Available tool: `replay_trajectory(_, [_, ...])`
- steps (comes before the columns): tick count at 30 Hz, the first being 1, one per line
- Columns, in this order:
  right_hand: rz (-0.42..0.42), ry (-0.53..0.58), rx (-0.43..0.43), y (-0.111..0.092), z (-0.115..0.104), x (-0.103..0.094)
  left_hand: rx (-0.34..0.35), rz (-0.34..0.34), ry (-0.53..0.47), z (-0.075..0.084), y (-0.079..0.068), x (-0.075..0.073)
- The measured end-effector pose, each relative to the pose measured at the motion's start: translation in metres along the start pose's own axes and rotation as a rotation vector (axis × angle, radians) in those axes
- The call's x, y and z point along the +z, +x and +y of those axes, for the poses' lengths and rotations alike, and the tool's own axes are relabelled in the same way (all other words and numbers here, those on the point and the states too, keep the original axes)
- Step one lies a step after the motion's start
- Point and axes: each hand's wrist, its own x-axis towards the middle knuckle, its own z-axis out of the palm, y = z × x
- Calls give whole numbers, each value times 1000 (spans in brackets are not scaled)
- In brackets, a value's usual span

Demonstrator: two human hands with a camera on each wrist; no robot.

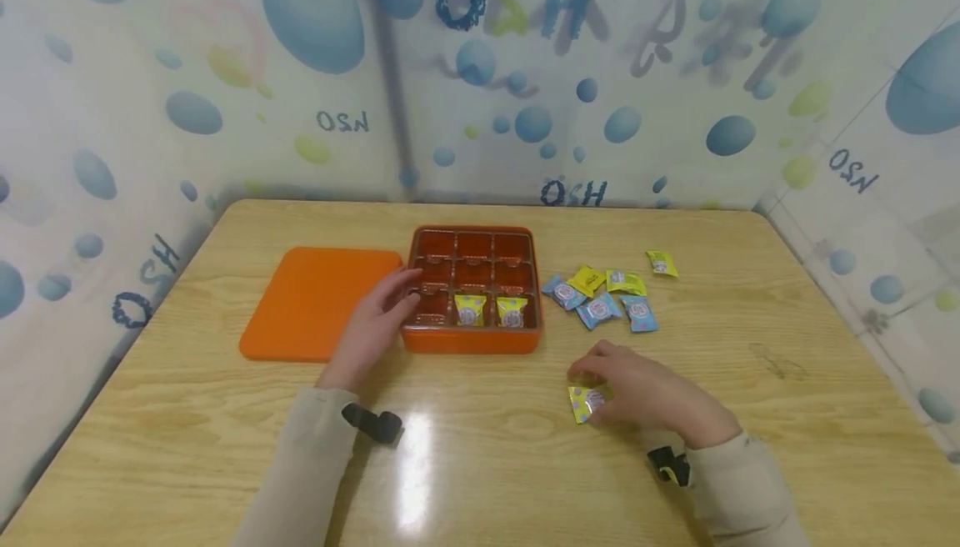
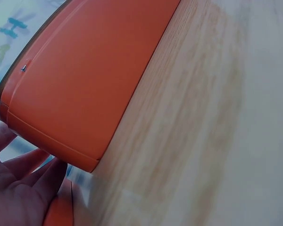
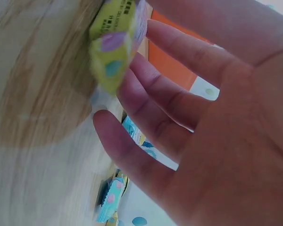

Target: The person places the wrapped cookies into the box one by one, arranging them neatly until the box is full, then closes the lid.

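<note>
My right hand (image 1: 637, 388) pinches a small yellow wrapped candy (image 1: 585, 403) between thumb and fingers, low over the table in front of the loose candies. In the right wrist view the candy (image 3: 114, 49) shows purple and teal dots, and the other fingers spread below it. At the left side of an orange box (image 1: 471, 341), my left hand (image 1: 377, 318) grips the wall, with a digit over the rim. A clear divided tray (image 1: 474, 272) lines the box. Two yellow candies (image 1: 491, 312) lie in its front row, in the middle and right compartments.
Several blue and yellow candies (image 1: 598, 311) lie loosely grouped right of the box, with one yellow candy (image 1: 662, 263) farther back. The flat orange lid (image 1: 318, 301) lies left of the box. A patterned curtain (image 1: 480, 97) hangs behind the wooden table (image 1: 495, 455).
</note>
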Motion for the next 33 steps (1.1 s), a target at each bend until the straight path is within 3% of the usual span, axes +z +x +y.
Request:
replay_trajectory(12, [-14,-25,-11,7,1,4,-17,-25,-60,33,-16,-3])
replay_trajectory(19, [-51,24,-3,12,-1,8,-30,-24,-60,27,-22,-4])
replay_trajectory(26, [-85,13,-40,23,1,2,-15,-8,-30,-1,-7,-1])
replay_trajectory(33, [-68,49,-50,27,1,-2,-9,-4,-48,-2,-1,2])
